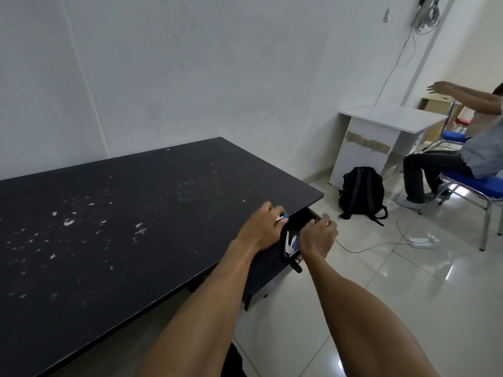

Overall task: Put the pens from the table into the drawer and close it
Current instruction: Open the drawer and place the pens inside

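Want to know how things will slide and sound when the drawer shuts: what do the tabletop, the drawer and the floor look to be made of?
The tabletop looks like black matt laminate over board; pale chips dot its surface. The drawer, open under its edge, is dark inside, probably the same board, though little shows. The floor is glossy pale tile, with grout lines and bright reflections.

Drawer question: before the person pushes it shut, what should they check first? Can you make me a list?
1. Drawer open for dropping pens in: ok.
2. Pens already lying inside the drawer: ok.
3. Left hand holds a blue-tipped pen at the table edge, not dropped in: not ok.
4. Right hand on the drawer front, fingers maybe in the way: cannot tell.
5. No other pens showing on the table: ok.
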Demonstrator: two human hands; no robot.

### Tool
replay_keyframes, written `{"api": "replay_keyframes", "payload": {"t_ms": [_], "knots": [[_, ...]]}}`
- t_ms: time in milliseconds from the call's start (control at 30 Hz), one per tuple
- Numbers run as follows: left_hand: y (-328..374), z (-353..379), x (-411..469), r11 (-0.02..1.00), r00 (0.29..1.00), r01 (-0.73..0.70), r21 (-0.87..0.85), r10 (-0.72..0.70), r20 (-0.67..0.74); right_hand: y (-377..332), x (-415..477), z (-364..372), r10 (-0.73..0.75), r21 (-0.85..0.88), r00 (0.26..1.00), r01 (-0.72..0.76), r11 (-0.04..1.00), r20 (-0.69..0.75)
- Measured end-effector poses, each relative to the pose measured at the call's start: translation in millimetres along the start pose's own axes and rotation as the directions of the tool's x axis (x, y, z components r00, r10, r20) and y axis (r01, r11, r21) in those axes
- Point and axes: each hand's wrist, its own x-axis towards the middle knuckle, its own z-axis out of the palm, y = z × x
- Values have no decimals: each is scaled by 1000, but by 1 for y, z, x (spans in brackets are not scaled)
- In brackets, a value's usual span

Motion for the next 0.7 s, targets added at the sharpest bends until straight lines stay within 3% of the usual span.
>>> {"api": "replay_keyframes", "payload": {"t_ms": [133,300,467,567,700], "knots": [[15,17,-15,925,985,-160,345,125,121,6,-7,-4,367,285,928,-368,885,59],[13,27,-31,755,951,-179,631,-31,307,20,-17,4,418,315,896,-444,839,148],[14,32,-30,723,937,-185,666,-75,342,18,-21,-2,412,278,890,-453,847,193],[13,30,-26,799,955,-141,584,-45,292,20,-20,-5,403,262,894,-444,857,196],[7,14,-20,897,980,-173,407,116,159,24,-22,-8,411,235,879,-464,854,242]]}}
